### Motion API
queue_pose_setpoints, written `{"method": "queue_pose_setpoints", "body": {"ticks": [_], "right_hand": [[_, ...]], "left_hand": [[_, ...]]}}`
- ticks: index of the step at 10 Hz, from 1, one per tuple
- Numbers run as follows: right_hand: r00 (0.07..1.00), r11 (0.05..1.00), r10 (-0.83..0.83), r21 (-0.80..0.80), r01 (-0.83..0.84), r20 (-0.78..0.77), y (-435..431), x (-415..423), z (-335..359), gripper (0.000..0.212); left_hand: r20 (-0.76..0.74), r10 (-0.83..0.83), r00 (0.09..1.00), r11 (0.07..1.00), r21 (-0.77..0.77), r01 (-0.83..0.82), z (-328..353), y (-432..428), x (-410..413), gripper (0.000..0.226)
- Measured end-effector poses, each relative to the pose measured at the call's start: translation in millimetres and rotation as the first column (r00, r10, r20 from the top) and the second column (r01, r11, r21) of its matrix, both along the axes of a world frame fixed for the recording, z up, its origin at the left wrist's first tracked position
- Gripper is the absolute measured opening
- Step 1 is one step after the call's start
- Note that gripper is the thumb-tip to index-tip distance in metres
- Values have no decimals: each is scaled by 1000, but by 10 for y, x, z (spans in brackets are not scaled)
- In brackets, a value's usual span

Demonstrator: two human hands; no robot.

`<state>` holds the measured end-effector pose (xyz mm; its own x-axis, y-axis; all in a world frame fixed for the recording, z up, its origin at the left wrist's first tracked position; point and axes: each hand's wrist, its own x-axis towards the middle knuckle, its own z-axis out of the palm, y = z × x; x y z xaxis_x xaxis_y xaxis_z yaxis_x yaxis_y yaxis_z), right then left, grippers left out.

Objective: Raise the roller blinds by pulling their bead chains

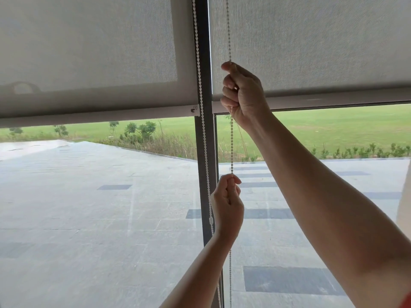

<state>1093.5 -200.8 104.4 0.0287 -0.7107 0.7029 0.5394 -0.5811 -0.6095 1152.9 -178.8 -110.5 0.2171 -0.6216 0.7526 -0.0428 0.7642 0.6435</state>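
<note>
Two grey roller blinds hang side by side, the left blind [89, 45] with its bottom bar a little lower than that of the right blind [322, 45]. A white bead chain [231, 143] runs down in front of the right blind. My right hand [242, 94] is shut on it high up, at the blind's bottom bar. My left hand [228, 203] is shut on the same strand lower down, pinching it between thumb and fingers. The chain's other strand [201, 85] hangs along the dark window post [205, 141], untouched.
Behind the glass lie a grey paved terrace, shrubs and a green lawn. A pale wall edge [403, 196] shows at the far right. An orange sleeve [407, 301] shows at the bottom right corner.
</note>
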Motion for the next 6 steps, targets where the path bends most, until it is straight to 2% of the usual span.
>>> {"method": "queue_pose_setpoints", "body": {"ticks": [2, 3, 4, 5, 6], "right_hand": [[993, 995, -100, 9, 101, -56, -45, -27, 25, 23], [984, 985, -172, 16, 173, -54, -28, -85, 31, 23], [954, 955, -295, 25, 296, -55, 19, -151, 39, 22], [840, 843, -532, 18, 537, -110, 86, -217, 87, 22], [572, 585, -808, -81, 807, -139, 63, -280, 112, 32]], "left_hand": [[18, -141, 990, 989, 55, 140, 73, 36, 20, 27], [164, -103, 981, 987, 141, 80, 142, 68, 97, 21], [297, -9, 955, 979, 195, -51, 286, 105, 239, 25], [473, 244, 847, 955, 33, -294, 490, 181, 439, 45], [429, 444, 787, 895, -161, -416, 854, 88, 633, 50]]}}
